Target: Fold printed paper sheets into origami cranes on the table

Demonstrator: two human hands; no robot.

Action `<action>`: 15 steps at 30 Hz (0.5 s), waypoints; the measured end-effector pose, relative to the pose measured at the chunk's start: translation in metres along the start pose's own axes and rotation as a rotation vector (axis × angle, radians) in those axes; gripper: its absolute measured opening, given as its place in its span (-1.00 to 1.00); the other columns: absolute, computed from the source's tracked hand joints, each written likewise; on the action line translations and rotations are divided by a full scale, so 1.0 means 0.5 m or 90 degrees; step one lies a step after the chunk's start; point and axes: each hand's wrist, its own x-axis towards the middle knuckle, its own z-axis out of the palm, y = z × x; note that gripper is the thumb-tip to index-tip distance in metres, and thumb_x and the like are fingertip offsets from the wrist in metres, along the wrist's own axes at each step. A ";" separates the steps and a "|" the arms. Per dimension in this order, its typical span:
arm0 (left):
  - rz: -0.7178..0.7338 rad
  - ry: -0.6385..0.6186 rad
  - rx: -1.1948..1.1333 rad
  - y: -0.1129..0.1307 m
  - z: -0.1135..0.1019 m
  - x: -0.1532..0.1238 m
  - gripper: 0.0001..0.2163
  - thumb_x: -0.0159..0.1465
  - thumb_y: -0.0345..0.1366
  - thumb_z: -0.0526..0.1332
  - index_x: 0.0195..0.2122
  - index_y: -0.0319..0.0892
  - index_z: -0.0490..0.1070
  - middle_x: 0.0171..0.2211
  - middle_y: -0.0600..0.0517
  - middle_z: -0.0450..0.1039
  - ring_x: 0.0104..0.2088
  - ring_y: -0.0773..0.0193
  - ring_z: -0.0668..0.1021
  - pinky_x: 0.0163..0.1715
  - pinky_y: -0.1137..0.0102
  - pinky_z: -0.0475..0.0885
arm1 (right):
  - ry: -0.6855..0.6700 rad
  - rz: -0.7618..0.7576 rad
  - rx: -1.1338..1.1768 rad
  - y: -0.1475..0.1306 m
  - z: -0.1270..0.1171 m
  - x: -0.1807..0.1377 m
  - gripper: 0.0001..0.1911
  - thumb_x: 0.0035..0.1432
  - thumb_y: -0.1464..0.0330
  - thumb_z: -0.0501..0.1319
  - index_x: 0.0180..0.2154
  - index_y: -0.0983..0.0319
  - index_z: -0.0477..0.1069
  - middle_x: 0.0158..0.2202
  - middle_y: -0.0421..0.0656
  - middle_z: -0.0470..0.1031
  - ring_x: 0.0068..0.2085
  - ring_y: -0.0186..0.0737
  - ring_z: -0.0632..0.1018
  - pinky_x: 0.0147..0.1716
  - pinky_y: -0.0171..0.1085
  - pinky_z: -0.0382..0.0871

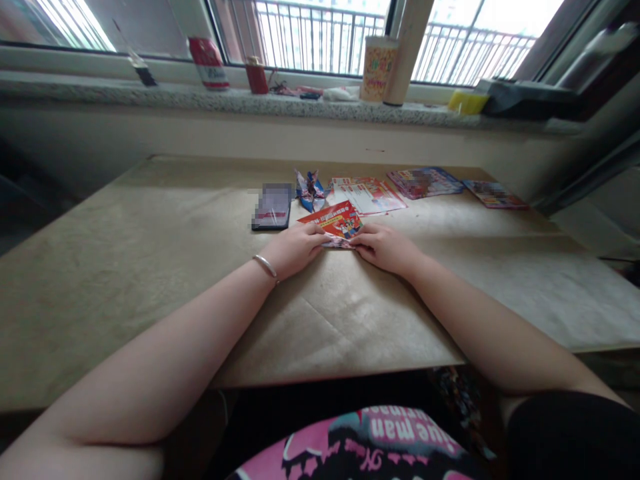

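Note:
A red printed paper sheet (336, 221) lies folded on the brown paper-covered table (150, 267). My left hand (295, 249) rests at its left edge with fingers curled and pressed onto the paper. My right hand (385, 248) presses the right edge, fingertips pinched on the fold. A silver bangle (265, 265) circles my left wrist. Just behind the sheet stands a folded blue and red paper crane (310, 190).
A dark phone (273, 207) lies left of the crane. Several printed leaflets (370, 195), (424, 182), (494, 194) spread toward the back right. On the windowsill stand a red pack (209, 63), a red cup (257, 75), a patterned cup (378, 68) and a yellow object (467, 102).

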 end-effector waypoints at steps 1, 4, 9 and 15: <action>-0.001 -0.001 0.009 -0.001 0.003 0.000 -0.69 0.38 -0.26 0.04 0.03 -0.11 0.51 -0.05 -0.09 0.52 -0.07 0.17 0.54 -0.01 0.25 0.45 | 0.004 -0.003 0.006 0.001 0.000 0.000 -0.76 0.22 0.42 0.16 -0.14 0.21 0.58 -0.16 -0.04 0.54 -0.18 -0.17 0.52 -0.12 -0.20 0.39; 0.001 0.002 0.034 -0.001 0.004 0.000 -0.70 0.39 -0.26 0.04 0.00 -0.13 0.53 -0.06 -0.08 0.54 -0.06 0.15 0.55 0.01 0.23 0.45 | 0.016 -0.010 0.010 0.003 0.003 0.000 -0.75 0.21 0.42 0.16 -0.14 0.22 0.58 -0.17 -0.04 0.54 -0.16 -0.16 0.52 -0.10 -0.18 0.40; 0.014 0.000 0.079 0.011 -0.003 0.003 -0.70 0.39 -0.29 0.04 0.00 -0.15 0.52 -0.08 -0.09 0.54 -0.07 0.14 0.55 -0.01 0.23 0.45 | 0.010 -0.003 0.014 0.004 0.005 0.002 -0.72 0.23 0.42 0.14 -0.12 0.25 0.59 -0.17 -0.02 0.55 -0.18 -0.17 0.52 -0.10 -0.19 0.40; -0.005 -0.022 0.098 0.014 -0.005 0.005 -0.69 0.40 -0.28 0.00 -0.03 -0.17 0.52 -0.10 -0.10 0.53 -0.11 0.16 0.55 -0.06 0.27 0.46 | 0.010 0.012 0.002 0.001 0.003 0.002 -0.72 0.24 0.41 0.14 -0.11 0.22 0.60 -0.18 -0.03 0.53 -0.17 -0.17 0.50 -0.09 -0.19 0.38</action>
